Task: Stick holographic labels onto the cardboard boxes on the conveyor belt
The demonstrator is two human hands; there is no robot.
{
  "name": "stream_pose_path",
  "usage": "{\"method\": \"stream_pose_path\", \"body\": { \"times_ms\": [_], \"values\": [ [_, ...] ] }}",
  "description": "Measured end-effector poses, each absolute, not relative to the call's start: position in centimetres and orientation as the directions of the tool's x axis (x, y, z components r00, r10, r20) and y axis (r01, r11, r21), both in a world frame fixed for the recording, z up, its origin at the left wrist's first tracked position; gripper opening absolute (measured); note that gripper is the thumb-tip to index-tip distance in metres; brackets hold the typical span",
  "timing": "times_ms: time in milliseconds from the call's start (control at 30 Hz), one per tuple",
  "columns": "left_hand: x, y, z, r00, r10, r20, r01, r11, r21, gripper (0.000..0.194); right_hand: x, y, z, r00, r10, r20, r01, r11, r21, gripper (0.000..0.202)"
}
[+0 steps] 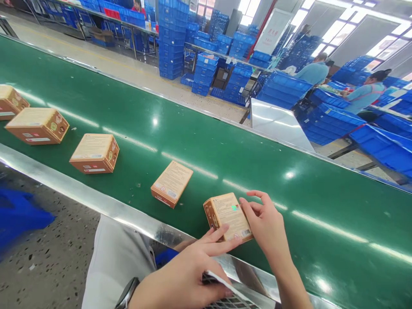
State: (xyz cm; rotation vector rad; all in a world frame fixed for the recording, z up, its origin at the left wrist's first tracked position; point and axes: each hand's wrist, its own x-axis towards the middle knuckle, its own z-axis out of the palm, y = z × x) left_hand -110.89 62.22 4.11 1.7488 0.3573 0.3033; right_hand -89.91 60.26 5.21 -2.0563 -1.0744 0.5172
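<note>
A small brown-and-cream carton point(230, 214) lies on the green conveyor belt with its printed face up. A small bright green mark shows on that face. My right hand point(265, 223) is against the carton's right side, fingers bent, with the fingertips at its upper right edge. Two stretched fingers of my left hand point(193, 266) touch the carton's near left edge. Between the thumb and the curled fingers of that hand is a thin white-edged sheet point(230, 292) with a dark grid pattern, partly hidden by the hand.
Further left on the belt point(154, 116) lie another flat carton point(172, 182) and several more cartons point(95, 152). A metal rail point(135, 221) edges the near side. Across the aisle are stacked blue crates point(174, 38), a metal-topped surface point(277, 120) and seated people point(312, 71).
</note>
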Motion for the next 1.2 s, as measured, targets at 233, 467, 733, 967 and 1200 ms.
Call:
{"method": "stream_pose_path", "body": {
  "times_ms": [233,467,733,967,1200],
  "values": [
    [-115.7,61.9,3.2,0.764,0.643,0.051,-0.047,-0.024,0.999,0.011,-91.3,63.8,6.6,0.335,0.939,0.079,0.631,-0.162,-0.759,0.044],
    [-118.8,61.9,2.9,0.675,0.733,0.085,0.119,-0.221,0.968,0.015,-95.0,67.3,5.5,-0.137,0.988,-0.064,0.538,0.020,-0.843,0.067],
    [-118.6,63.7,2.9,0.551,0.819,0.162,0.205,-0.321,0.925,0.021,-92.4,61.9,8.7,-0.141,0.984,0.112,0.729,0.179,-0.660,0.026],
    [-118.0,63.8,3.7,0.504,0.846,0.175,0.179,-0.301,0.937,0.020,-91.7,57.0,9.1,-0.274,0.862,0.426,0.826,0.438,-0.355,0.014],
    [-117.8,63.5,4.1,0.498,0.851,0.164,0.216,-0.305,0.927,0.022,-92.6,56.2,8.8,-0.331,0.832,0.446,0.846,0.471,-0.251,0.015]
  ]
}}
